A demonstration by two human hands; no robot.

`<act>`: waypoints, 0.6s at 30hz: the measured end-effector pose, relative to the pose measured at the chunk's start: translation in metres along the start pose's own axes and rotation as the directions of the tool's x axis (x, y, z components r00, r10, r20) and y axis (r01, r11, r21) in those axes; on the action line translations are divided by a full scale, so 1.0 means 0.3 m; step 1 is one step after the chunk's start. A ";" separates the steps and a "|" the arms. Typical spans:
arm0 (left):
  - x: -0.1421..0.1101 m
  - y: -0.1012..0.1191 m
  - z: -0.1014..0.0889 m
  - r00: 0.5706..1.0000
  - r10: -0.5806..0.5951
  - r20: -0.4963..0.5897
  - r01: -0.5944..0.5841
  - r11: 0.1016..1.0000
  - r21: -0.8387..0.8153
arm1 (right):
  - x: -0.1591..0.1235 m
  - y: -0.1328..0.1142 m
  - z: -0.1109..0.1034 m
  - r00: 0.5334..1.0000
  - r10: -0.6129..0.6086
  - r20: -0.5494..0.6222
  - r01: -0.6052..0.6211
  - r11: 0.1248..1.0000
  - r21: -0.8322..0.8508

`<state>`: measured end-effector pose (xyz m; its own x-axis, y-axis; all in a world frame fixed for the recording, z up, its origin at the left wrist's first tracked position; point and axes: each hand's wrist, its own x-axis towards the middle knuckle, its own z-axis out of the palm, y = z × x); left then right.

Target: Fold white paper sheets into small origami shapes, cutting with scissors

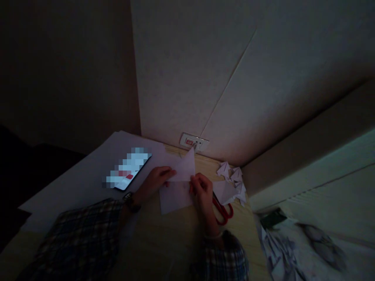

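Observation:
A piece of white paper (183, 166), pointed at its top, is held between my two hands just above the wooden table. My left hand (158, 177) pinches its left side, thumb and fingers together. At its lower right corner, my right hand (202, 187) pinches the edge. Below it spreads a squarish lower part of paper (175, 199); I cannot tell whether this is the same sheet or another one. Red-handled scissors (224, 212) lie right of my right hand, partly under a loose piece of paper (224, 191). Several folded paper shapes (225, 170) sit beyond them.
Large white sheets (96, 168) cover the table's left side, with a lit phone (129, 169) lying on top. A wall socket (193, 142) with a plug is just behind the table (178, 242). Paper scraps (278, 249) lie lower down, past the table's right edge.

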<state>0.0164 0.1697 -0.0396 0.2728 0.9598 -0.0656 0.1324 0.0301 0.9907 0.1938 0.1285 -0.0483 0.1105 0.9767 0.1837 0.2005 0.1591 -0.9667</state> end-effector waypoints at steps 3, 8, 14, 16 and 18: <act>0.002 0.005 -0.003 1.000 -0.008 0.002 0.008 1.000 0.010 | -0.003 -0.006 -0.001 1.000 0.006 0.003 -0.006 0.998 0.055; 0.008 0.001 -0.003 0.996 -0.012 0.093 0.023 0.994 -0.110 | 0.003 -0.022 -0.011 0.997 -0.018 -0.079 0.023 0.998 0.064; 0.009 0.007 -0.015 0.999 -0.013 0.043 0.016 0.997 -0.076 | 0.010 -0.022 -0.020 0.994 -0.032 -0.103 0.037 0.998 0.050; 0.005 0.008 -0.016 1.000 -0.022 -0.017 0.021 0.998 -0.059 | 0.011 -0.019 -0.021 0.994 -0.037 -0.104 0.043 0.997 0.057; 0.001 0.007 -0.016 0.998 -0.033 -0.062 0.031 0.999 -0.044 | 0.010 -0.018 -0.021 0.994 -0.037 -0.103 0.045 0.996 0.073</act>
<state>0.0123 0.1714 -0.0371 0.2089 0.9737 -0.0910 0.0989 0.0716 0.9925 0.1991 0.1298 -0.0413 0.2026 0.9501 0.2371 0.1339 0.2129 -0.9678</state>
